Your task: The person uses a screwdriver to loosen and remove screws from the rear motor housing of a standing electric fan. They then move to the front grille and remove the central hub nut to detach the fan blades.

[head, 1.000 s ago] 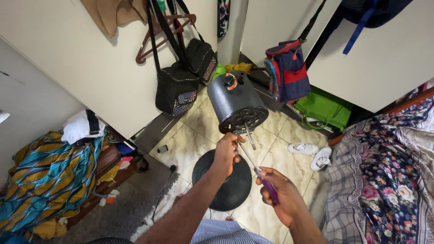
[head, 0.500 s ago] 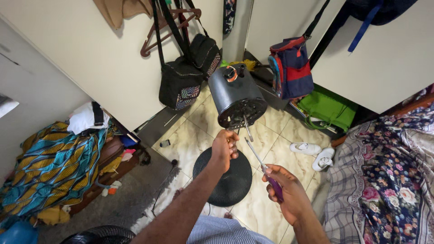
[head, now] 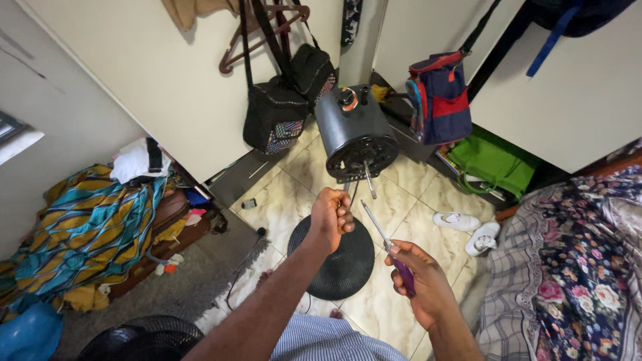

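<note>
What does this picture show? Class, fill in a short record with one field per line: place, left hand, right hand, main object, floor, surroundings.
Place: small tiled room between pale cupboard doors
Left hand: closed in a fist just below the fan motor
Right hand: holds a purple-handled screwdriver, tip pointing up toward the motor
Main object: grey fan motor with a bare shaft, above a round black base
Floor: white shoes, green bag
Surroundings: black bags and a blue and red backpack hanging, patterned cloth pile, floral bedspread
</note>
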